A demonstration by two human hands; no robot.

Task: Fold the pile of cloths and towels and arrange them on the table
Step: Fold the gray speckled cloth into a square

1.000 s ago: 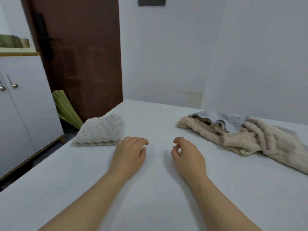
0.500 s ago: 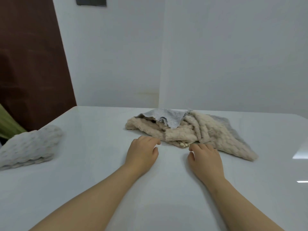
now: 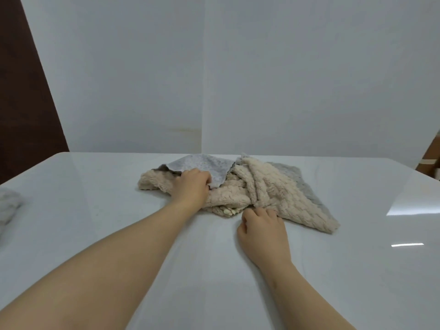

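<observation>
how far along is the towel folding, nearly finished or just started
Early on. Done: one pale folded cloth lies at the table's left edge. In hand: the left hand is on the grey cloth, the right hand at the beige towel's near edge. Left: that whole crumpled pile.

- Two bare arms are seen entering from the lower edge of the view, each ending in one of the hands.
- The left hand (image 3: pixel 190 186) is bare; no glove, ring or bracelet is seen on it.
- The right hand (image 3: pixel 263 234) is likewise bare, with no ring or watch to be seen at the wrist.
- Both forearms are uncovered as far as the frame's edge; no sleeve or cuff is shown.
- The left forearm is shown broad and long by the wide-angle lens, the right one shorter and narrower.
- Fingernails cannot be made out clearly, since the fingers are curled away from the camera.
</observation>
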